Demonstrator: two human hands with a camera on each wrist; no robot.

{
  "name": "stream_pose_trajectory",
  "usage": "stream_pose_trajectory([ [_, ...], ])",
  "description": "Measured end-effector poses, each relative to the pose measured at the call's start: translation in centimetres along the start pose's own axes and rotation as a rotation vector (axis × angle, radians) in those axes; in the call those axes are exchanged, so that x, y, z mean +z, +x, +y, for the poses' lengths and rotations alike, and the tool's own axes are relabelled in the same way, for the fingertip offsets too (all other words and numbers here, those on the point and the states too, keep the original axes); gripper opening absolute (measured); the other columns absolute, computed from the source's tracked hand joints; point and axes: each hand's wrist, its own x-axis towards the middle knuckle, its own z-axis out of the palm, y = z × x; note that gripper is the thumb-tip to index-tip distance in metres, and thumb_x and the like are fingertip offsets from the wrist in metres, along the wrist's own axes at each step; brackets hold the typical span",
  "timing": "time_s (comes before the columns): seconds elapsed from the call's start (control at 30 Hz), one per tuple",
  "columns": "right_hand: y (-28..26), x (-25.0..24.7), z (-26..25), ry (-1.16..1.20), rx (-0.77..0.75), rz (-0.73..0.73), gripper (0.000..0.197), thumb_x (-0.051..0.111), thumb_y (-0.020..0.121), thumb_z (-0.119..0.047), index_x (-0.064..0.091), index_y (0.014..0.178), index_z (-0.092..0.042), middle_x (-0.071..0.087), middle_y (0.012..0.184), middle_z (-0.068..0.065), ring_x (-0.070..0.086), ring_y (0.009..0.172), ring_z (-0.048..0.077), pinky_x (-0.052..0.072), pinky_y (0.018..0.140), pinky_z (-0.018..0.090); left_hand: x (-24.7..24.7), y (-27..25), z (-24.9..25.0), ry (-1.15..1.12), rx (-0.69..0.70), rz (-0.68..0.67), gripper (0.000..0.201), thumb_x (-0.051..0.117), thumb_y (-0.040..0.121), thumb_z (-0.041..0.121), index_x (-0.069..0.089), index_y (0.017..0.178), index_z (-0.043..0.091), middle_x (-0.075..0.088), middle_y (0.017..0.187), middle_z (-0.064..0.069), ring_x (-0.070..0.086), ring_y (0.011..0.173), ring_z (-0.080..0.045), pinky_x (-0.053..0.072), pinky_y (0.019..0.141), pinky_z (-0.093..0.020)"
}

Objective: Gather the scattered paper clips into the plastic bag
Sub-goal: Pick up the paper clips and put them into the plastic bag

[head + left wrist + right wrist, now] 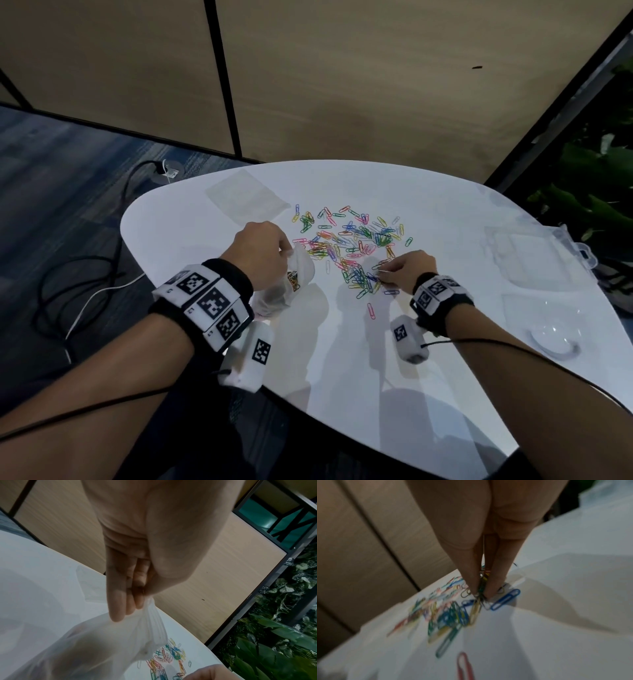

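Observation:
Several coloured paper clips (pixel 352 240) lie scattered over the middle of the white table (pixel 445 359). My left hand (pixel 263 253) pinches the rim of a clear plastic bag (pixel 291 284) that hangs below it with some clips inside; the same bag (pixel 106 646) fills the lower left wrist view under my left hand (pixel 137 601). My right hand (pixel 388 272) reaches into the near edge of the pile. In the right wrist view my right hand (pixel 480 595) pinches a small bunch of clips (pixel 482 588) between thumb and fingers, touching the table.
A flat empty clear bag (pixel 246 197) lies at the table's far left. Clear plastic boxes (pixel 534 253) and a clear lid (pixel 555 329) sit on the right. A lone pink clip (pixel 371 311) lies nearer me. Cables (pixel 85 274) trail over the floor at left.

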Motion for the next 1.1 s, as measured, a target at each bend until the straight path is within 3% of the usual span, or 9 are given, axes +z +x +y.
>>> stream_pose_trajectory([
  [0.1, 0.2, -1.3, -0.2, 0.337, 0.114, -0.070, 0.016, 0.089, 0.066, -0.016, 0.079, 0.078, -0.013, 0.077, 0.082, 0.008, 0.075, 0.077, 0.020, 0.058, 0.084, 0.030, 0.4, 0.2, 0.5, 0.021, -0.008, -0.003, 0.016, 0.058, 0.093, 0.011, 0.073, 0.098, 0.016, 0.065, 0.087, -0.004, 0.064, 0.077, -0.024, 0.058, 0.082, -0.033],
  [0.2, -1.0, -1.7, -2.6, 0.822, 0.097, -0.190, 0.025, 0.080, 0.074, 0.000, 0.072, 0.097, 0.005, 0.072, 0.105, 0.022, 0.073, 0.081, 0.022, 0.059, 0.081, 0.028, 0.6, 0.2, 1.0, 0.039, -0.016, -0.002, 0.021, 0.057, 0.091, 0.007, 0.074, 0.100, 0.014, 0.057, 0.073, 0.002, 0.063, 0.076, -0.023, 0.057, 0.081, -0.031],
  [0.33, -4.8, -0.5, -6.9, 1.081, 0.034, -0.485, 0.033, 0.069, 0.084, 0.001, 0.063, 0.115, 0.010, 0.070, 0.108, 0.013, 0.072, 0.090, 0.016, 0.057, 0.075, 0.020, 1.0, 0.1, 1.6, 0.056, 0.006, 0.014, 0.026, 0.056, 0.089, 0.005, 0.075, 0.105, 0.015, 0.069, 0.109, -0.006, 0.065, 0.102, -0.026, 0.051, 0.085, -0.028],
  [0.47, -7.6, 2.8, -8.6, 1.006, 0.014, -0.528, 0.025, 0.067, 0.085, 0.005, 0.065, 0.108, 0.013, 0.071, 0.104, 0.018, 0.070, 0.087, 0.022, 0.059, 0.077, 0.025, 1.3, -0.1, 2.2, 0.069, 0.026, 0.039, 0.025, 0.059, 0.088, 0.007, 0.076, 0.104, 0.017, 0.069, 0.115, -0.008, 0.063, 0.106, -0.026, 0.052, 0.089, -0.032],
  [0.63, -8.1, 5.2, -8.3, 0.429, -0.229, -0.239, 0.018, 0.066, 0.082, 0.004, 0.073, 0.094, -0.008, 0.074, 0.079, 0.015, 0.073, 0.073, 0.025, 0.060, 0.081, 0.042, 1.5, -0.2, 2.5, 0.078, 0.022, 0.040, 0.025, 0.059, 0.088, 0.007, 0.076, 0.104, 0.016, 0.067, 0.115, -0.009, 0.063, 0.104, -0.027, 0.054, 0.088, -0.033],
  [0.8, -8.9, 5.0, -9.3, -0.194, -0.656, -0.180, 0.030, 0.050, 0.085, 0.000, 0.077, 0.093, -0.012, 0.069, 0.082, 0.001, 0.058, 0.071, 0.016, 0.042, 0.074, 0.020, 1.4, -0.1, 2.4, 0.087, 0.030, 0.029, 0.022, 0.059, 0.088, 0.007, 0.077, 0.100, 0.014, 0.069, 0.111, -0.008, 0.066, 0.099, -0.027, 0.056, 0.089, -0.036],
  [0.87, -8.9, 4.3, -9.5, -0.173, -0.636, -0.268, 0.032, 0.052, 0.085, -0.001, 0.077, 0.097, -0.016, 0.072, 0.090, 0.001, 0.061, 0.076, 0.013, 0.043, 0.075, 0.019, 1.2, 0.0, 2.2, 0.080, 0.024, 0.042, 0.023, 0.061, 0.088, 0.007, 0.077, 0.102, 0.015, 0.068, 0.114, -0.008, 0.065, 0.104, -0.026, 0.054, 0.090, -0.033],
  [1.0, -8.3, 2.0, -8.9, 0.315, -0.426, -0.424, 0.030, 0.050, 0.088, 0.009, 0.076, 0.089, -0.008, 0.074, 0.089, 0.012, 0.072, 0.080, 0.023, 0.060, 0.076, 0.028, 1.1, 0.1, 2.0, 0.062, 0.022, 0.061, 0.025, 0.058, 0.090, 0.006, 0.077, 0.102, 0.017, 0.068, 0.116, -0.007, 0.064, 0.104, -0.025, 0.052, 0.087, -0.030],
  [1.1, -6.7, 0.0, -7.0, 0.283, -0.304, -0.284, 0.017, 0.061, 0.088, 0.002, 0.073, 0.097, -0.007, 0.073, 0.094, 0.016, 0.069, 0.074, 0.025, 0.062, 0.067, 0.032, 0.9, 0.0, 1.8, 0.046, 0.007, 0.054, 0.027, 0.054, 0.091, 0.005, 0.076, 0.104, 0.017, 0.065, 0.120, -0.007, 0.063, 0.106, -0.025, 0.048, 0.084, -0.027],
])
